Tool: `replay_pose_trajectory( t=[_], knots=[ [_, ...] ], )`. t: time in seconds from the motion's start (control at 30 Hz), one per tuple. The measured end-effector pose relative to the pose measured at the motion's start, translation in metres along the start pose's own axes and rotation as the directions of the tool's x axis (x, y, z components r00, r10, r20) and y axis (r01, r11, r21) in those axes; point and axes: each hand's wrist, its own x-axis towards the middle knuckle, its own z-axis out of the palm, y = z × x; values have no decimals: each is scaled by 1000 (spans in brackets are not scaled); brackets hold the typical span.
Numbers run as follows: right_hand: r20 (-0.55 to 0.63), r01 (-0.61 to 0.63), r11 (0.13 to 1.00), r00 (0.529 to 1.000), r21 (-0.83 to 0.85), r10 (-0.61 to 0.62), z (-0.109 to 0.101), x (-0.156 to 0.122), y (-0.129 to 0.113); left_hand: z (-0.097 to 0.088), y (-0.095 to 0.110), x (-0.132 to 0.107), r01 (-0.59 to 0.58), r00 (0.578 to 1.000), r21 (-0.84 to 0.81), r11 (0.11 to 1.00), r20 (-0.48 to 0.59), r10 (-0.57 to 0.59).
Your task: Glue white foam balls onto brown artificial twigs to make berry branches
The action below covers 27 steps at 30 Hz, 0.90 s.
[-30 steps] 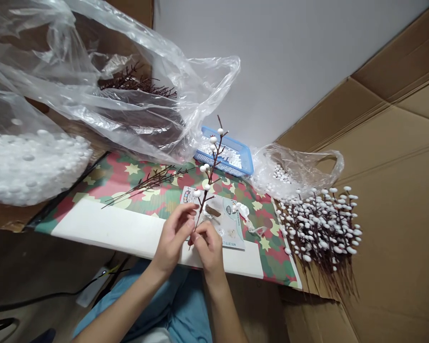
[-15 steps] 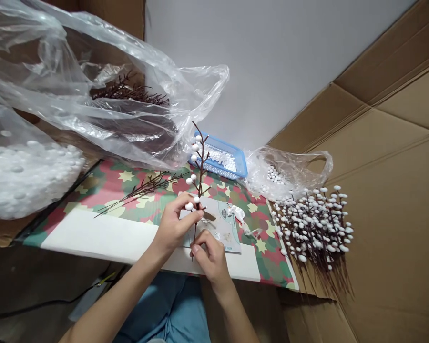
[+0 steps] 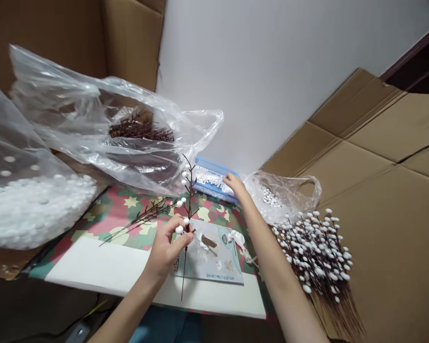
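My left hand (image 3: pixel 170 243) is closed around the thin brown stem of an artificial berry branch (image 3: pixel 189 195), held upright above the table. White foam berries sit on several of its twigs, mostly along the left side; other twig tips are bare. My right hand (image 3: pixel 235 185) reaches over the right end of a blue plastic basket (image 3: pixel 214 166) holding loose white berries (image 3: pixel 209 178). Its fingers are bent together at the berries, and what lies between the fingertips is hidden. Bare brown branches (image 3: pixel 143 216) lie on the patterned table cover, left of my left hand.
A clear bag (image 3: pixel 196 126) with brown branches (image 3: pixel 143 131) stands behind. At left is a bag of white balls (image 3: pixel 39 205). Finished-looking berry branches (image 3: pixel 318 252) lie at right by a small bag (image 3: pixel 289 186). A glue-gun card (image 3: pixel 221 267) lies in front.
My right hand has let go of the stem's lower end and moved forward and right to the blue basket. My left hand still holds the branch. The camera view has tilted up.
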Motion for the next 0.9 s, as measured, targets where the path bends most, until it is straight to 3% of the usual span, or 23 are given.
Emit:
replay_pose_trajectory(
  t=[0.13,0.3,0.43,0.57,0.67,0.73,0.77,0.83,0.9],
  knots=[
    [182,-16,992,982,-129,39,29,37,-4,-12,16,2,-30,999,53,998,-30,31],
    [223,-7,994,974,-106,30,44,43,-7,-13,48,22,-94,992,66,993,-72,99],
    [97,15,991,995,133,-28,28,41,-12,1,79,43,-145,988,71,987,-37,148],
    [-185,142,877,981,458,-63,-14,11,-21,26,115,69,-229,972,46,972,64,225],
    [-408,319,685,912,655,-35,-51,-43,-36,50,134,89,-251,950,-62,966,175,258],
    [-536,518,214,844,828,32,-71,-83,-51,65,138,99,-221,939,-126,967,240,246],
    [-552,548,67,832,833,60,-79,-99,-58,71,137,102,-197,937,-145,970,264,229],
    [-560,566,-66,824,822,92,-87,-120,-70,80,133,105,-149,936,-160,976,295,191],
    [-543,553,-111,833,826,107,-89,-127,-75,84,126,105,-133,930,-155,979,322,177]
  ],
)
